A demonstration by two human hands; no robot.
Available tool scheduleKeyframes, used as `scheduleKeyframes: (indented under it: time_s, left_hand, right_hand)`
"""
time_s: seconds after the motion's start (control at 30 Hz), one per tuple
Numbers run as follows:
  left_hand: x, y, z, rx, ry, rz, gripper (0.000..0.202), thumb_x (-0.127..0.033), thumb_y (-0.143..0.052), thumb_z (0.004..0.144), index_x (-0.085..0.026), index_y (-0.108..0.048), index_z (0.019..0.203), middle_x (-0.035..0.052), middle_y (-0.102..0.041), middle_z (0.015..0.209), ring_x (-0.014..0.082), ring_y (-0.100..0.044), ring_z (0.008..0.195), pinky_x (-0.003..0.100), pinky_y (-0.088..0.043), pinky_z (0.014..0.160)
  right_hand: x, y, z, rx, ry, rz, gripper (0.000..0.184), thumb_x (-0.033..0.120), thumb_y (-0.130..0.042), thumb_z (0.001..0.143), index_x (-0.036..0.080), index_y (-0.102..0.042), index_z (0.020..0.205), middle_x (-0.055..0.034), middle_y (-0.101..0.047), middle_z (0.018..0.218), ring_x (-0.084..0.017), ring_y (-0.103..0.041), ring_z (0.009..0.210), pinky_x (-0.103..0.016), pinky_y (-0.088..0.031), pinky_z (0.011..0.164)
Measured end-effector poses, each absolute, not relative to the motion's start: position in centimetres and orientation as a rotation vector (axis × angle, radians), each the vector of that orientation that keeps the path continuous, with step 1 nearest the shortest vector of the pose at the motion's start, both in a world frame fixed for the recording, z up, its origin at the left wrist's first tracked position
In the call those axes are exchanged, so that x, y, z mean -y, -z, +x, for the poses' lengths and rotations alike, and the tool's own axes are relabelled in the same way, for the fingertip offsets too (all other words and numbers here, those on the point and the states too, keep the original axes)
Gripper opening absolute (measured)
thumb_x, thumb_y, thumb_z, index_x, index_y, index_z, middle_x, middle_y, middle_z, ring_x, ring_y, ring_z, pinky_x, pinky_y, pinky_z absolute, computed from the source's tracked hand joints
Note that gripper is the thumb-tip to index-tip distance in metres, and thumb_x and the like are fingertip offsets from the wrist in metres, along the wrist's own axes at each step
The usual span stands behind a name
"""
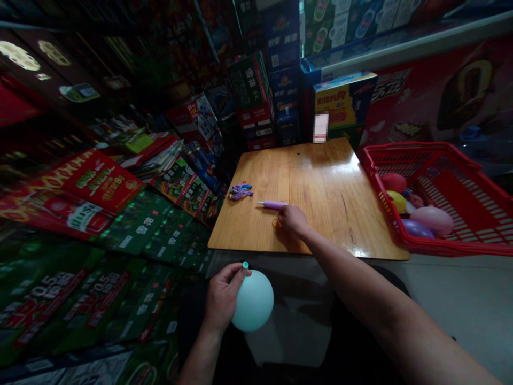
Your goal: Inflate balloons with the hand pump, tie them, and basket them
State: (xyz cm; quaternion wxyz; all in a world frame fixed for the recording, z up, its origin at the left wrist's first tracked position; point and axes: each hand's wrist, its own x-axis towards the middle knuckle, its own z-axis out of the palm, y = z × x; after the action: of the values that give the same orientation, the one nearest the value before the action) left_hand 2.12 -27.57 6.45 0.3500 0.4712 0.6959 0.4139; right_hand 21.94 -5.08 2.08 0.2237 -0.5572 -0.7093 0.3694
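Clearly, the pale blue-green balloon (253, 302) was in front of the near edge of the wooden table (320, 176), held by the left hand (224, 294). The thumb and the fingers of this hand were pinching it at the neck. The balloon was round and filled, and its neck pointed upward and a little to the left, with the open mouth at the top; so its axis went from the upper left to the lower right.

The right hand (292, 219) was over the table, with its fingers at the right end of a purple pump (274, 205). Whether these fingers were closed around the pump or only touched it, I cannot tell. The pump lay with its long axis nearly from left to right, and its pale narrow nozzle (260, 203) pointed to the left. Just beside the hand, on the near side of the pump, was a small yellow looped item (276, 226). Near the left edge of the table, a small heap of flat balloons (240, 191), mostly purple and blue, was lying.

Just beside the right edge of the table was a red basket (452, 247) with slotted walls. Inside it were several filled balloons: a red one (393, 182), a yellow one (397, 201), a pink one (433, 220) and a purple one (417, 229), gathered at the side closest to the table.
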Motion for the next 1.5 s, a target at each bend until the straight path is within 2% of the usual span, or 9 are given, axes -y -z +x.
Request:
scheduleKeyframes:
  time_s: [0.13, 0.23, 0.43, 0.5, 0.77, 0.97, 1.13, 1.3, 1.5]
  left_hand:
    - [27.0, -6.3, 2.3, -1.733, -1.150, 1.134, 0.027, -0.043, -0.066, 0.084, -0.019, -0.073, 0.093, 0.0068, -0.073, 0.091, 0.0198, -0.064, 0.084, 0.026, -0.047, 0.072]
    - [26.2, -6.2, 2.6, -1.673, -1.200, 1.077, 0.028, -0.043, -0.068, 0.083, -0.018, -0.073, 0.093, 0.0074, -0.073, 0.091, 0.0183, -0.063, 0.080, 0.026, -0.048, 0.070]
    - [23.9, -6.4, 3.7, -1.575, -1.249, 0.983, 0.035, -0.045, -0.073, 0.078, -0.015, -0.073, 0.097, 0.0110, -0.073, 0.094, 0.0186, -0.065, 0.077, 0.028, -0.049, 0.068]
    - [23.2, -6.5, 4.1, -1.533, -1.247, 0.961, 0.039, -0.045, -0.074, 0.076, -0.015, -0.073, 0.101, 0.0130, -0.073, 0.099, 0.0200, -0.067, 0.079, 0.029, -0.050, 0.068]
    - [22.4, -6.2, 5.0, -1.467, -1.268, 0.998, 0.036, -0.042, -0.076, 0.076, -0.017, -0.075, 0.102, 0.0166, -0.064, 0.128, 0.0274, -0.065, 0.107, 0.032, -0.051, 0.081]
    - [23.1, -6.1, 5.1, -1.479, -1.246, 0.942, 0.038, -0.041, -0.078, 0.074, -0.017, -0.075, 0.103, 0.0093, -0.074, 0.094, 0.0183, -0.066, 0.077, 0.026, -0.048, 0.066]
    - [23.4, -5.8, 5.1, -1.482, -1.336, 0.783, 0.038, -0.042, -0.080, 0.070, -0.013, -0.074, 0.095, 0.0080, -0.073, 0.085, 0.0132, -0.061, 0.063, 0.024, -0.047, 0.059]
    - [23.4, -5.8, 5.4, -1.472, -1.398, 0.772, 0.039, -0.040, -0.081, 0.069, -0.012, -0.074, 0.096, 0.0085, -0.073, 0.085, 0.0160, -0.064, 0.068, 0.026, -0.049, 0.063]
    - [23.3, -6.1, 5.8, -1.540, -1.367, 0.965, 0.036, -0.039, -0.077, 0.073, -0.012, -0.073, 0.096, 0.0092, -0.073, 0.088, 0.0180, -0.067, 0.073, 0.026, -0.049, 0.065]
  right_hand:
    - [4.5, -2.2, 22.1, 1.788, -1.311, -1.380, 0.012, 0.023, -0.061, 0.076, 0.013, -0.069, 0.077, -0.0026, -0.060, 0.062, -0.009, -0.045, 0.051, -0.022, -0.030, 0.048]
    - [4.6, -2.8, 22.5, 1.755, -1.478, -1.258, 0.015, 0.028, -0.061, 0.076, 0.014, -0.065, 0.074, 0.0012, -0.055, 0.058, -0.006, -0.034, 0.044, -0.022, -0.024, 0.042]
    - [6.5, -4.7, 22.7, 1.592, -1.740, -0.938, 0.014, 0.026, -0.069, 0.068, 0.014, -0.061, 0.067, -0.0017, -0.062, 0.070, -0.006, -0.039, 0.051, -0.022, -0.026, 0.045]
    - [7.3, -5.2, 22.6, 1.620, -1.777, -0.914, 0.015, 0.026, -0.070, 0.066, 0.014, -0.062, 0.066, -0.0006, -0.059, 0.066, -0.007, -0.040, 0.053, -0.023, -0.028, 0.046]
    - [10.3, -6.2, 21.9, 1.783, -1.914, -0.876, 0.013, 0.026, -0.067, 0.069, 0.014, -0.066, 0.074, 0.0024, -0.055, 0.064, -0.007, -0.040, 0.053, -0.022, -0.028, 0.047]
    - [11.5, -6.2, 21.6, 1.810, -1.889, -0.848, 0.015, 0.027, -0.069, 0.069, 0.013, -0.068, 0.075, 0.0020, -0.057, 0.065, -0.007, -0.042, 0.056, -0.020, -0.029, 0.048]
    - [12.1, -5.6, 21.0, 1.479, -2.018, -0.741, 0.006, 0.018, -0.065, 0.066, 0.015, -0.061, 0.069, 0.0031, -0.053, 0.058, -0.007, -0.044, 0.052, -0.019, -0.031, 0.047]
    - [13.2, -5.5, 19.9, 0.966, -2.326, -0.569, 0.015, 0.017, -0.066, 0.063, 0.016, -0.055, 0.073, -0.0030, -0.067, 0.073, -0.009, -0.051, 0.053, -0.020, -0.036, 0.047]
    - [13.7, -5.2, 19.4, 0.934, -2.327, -0.608, 0.013, 0.017, -0.065, 0.066, 0.016, -0.056, 0.074, 0.0054, -0.052, 0.054, -0.005, -0.035, 0.042, -0.018, -0.023, 0.040]
